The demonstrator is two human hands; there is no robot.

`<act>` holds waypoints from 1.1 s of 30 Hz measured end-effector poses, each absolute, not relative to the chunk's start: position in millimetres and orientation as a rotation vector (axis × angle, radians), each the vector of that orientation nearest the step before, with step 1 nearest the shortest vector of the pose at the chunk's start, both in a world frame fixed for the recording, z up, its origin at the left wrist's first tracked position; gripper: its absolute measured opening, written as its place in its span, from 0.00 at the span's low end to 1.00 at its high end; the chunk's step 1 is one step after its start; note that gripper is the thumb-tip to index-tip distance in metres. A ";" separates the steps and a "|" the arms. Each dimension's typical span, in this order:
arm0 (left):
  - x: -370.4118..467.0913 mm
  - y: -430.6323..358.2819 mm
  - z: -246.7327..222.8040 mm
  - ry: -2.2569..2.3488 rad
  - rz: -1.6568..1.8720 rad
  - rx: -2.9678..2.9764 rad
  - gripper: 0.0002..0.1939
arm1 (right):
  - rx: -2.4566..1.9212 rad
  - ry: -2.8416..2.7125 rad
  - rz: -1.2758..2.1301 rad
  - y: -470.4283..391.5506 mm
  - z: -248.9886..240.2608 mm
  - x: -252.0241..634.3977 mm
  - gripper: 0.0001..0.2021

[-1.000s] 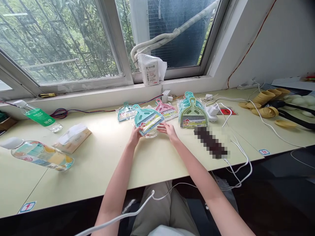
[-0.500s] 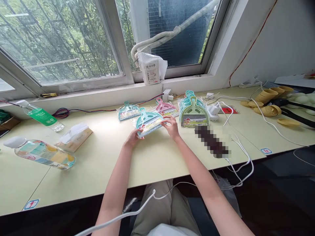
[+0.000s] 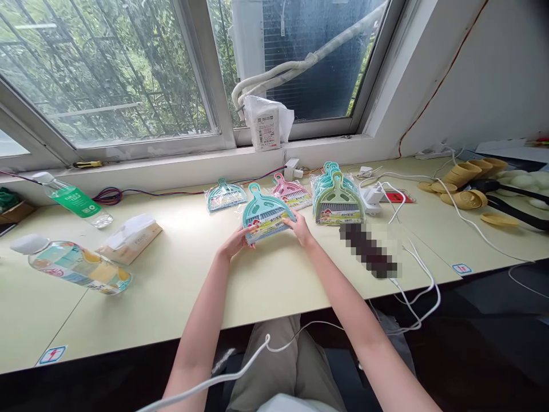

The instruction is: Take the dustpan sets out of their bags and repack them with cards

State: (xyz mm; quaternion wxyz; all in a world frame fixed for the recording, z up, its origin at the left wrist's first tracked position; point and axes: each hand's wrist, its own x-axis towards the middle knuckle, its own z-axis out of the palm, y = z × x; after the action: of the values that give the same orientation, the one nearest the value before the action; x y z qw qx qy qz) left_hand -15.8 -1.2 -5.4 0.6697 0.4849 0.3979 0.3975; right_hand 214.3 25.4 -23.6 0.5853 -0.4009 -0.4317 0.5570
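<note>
Between my two hands is a light-blue dustpan and brush set [image 3: 266, 216] in clear wrap with a printed label, tilted with its handle pointing away from me. My left hand [image 3: 235, 241] grips its lower left corner, and my right hand [image 3: 299, 228] grips its right edge. Behind it on the table lie a teal wrapped dustpan set [image 3: 225, 195] to the left and a pink wrapped dustpan set [image 3: 291, 190] to the right. Farther right, several wrapped sets overlap in a pile, with a green dustpan set [image 3: 338, 200] in front.
At the left of the table [image 3: 171, 297] lie a green-labelled bottle [image 3: 77, 201], a juice bottle [image 3: 81, 268] and a tissue pack [image 3: 131, 237]. On the right are a white plug adapter [image 3: 372, 199], white cables, a pixelated dark object [image 3: 369, 250] and yellow cups [image 3: 467, 171].
The light-blue dustpan set has been tipped up, its handle raised and its label turned more toward me. Both hands keep their hold. The view has shifted slightly.
</note>
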 end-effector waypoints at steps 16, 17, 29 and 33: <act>12.8 1.9 -13.8 1.135 1.221 1.308 0.24 | -0.925 -0.972 1.216 23.8 -18.9 214.2 0.14; 11.7 2.2 -13.7 1.147 1.220 1.294 0.23 | -0.921 -0.980 1.194 24.4 -19.5 213.1 0.14; 53.2 -10.7 -24.8 1.228 1.303 1.184 0.25 | -1.129 -1.234 0.242 13.3 -6.2 216.2 0.19; 87.8 -11.7 -37.7 1.356 1.322 1.222 0.22 | -1.175 -1.146 0.103 10.8 -0.1 219.9 0.19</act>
State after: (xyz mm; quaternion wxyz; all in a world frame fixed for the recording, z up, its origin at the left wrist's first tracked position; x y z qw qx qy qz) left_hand 87.8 -11.7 -37.7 0.4296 0.4896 0.5433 0.5297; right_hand 219.9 10.8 -0.1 0.6806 -0.5237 -0.5104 0.0459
